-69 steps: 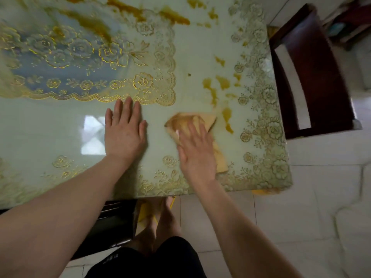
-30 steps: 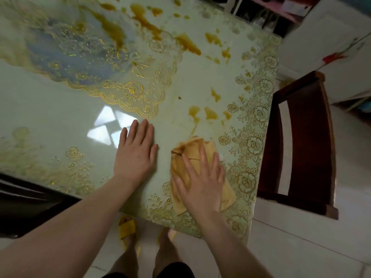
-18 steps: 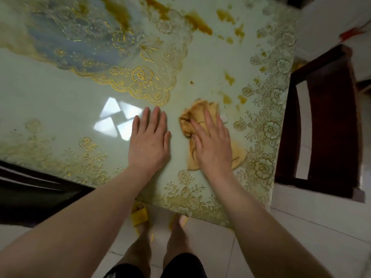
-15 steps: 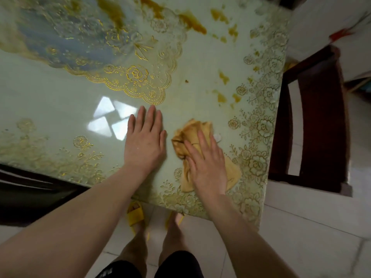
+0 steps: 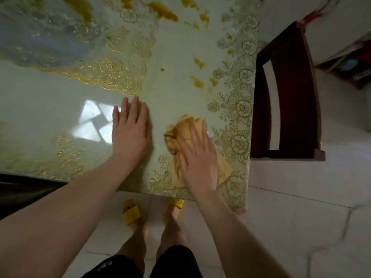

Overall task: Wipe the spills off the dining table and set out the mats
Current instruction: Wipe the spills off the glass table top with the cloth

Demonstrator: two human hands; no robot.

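We are pressing our right hand flat onto a crumpled yellow-brown cloth, its fingers spread and lying open on top of the fabric rather than curled around it. The cloth is sitting on the worktop close to its near right corner, bunched edges showing beyond the fingertips and to the right of the palm. Just left of the cloth we are resting our left hand palm down on bare glossy surface, fingers straight and close together, gripping nothing. Beyond the cloth, farther from us, brownish-yellow spills are lying in small patches, and larger ones are showing near the far edge. A gold lace-edged mat is lying beyond the left hand, far left of the cloth. A dark wooden chair is standing right of the worktop.
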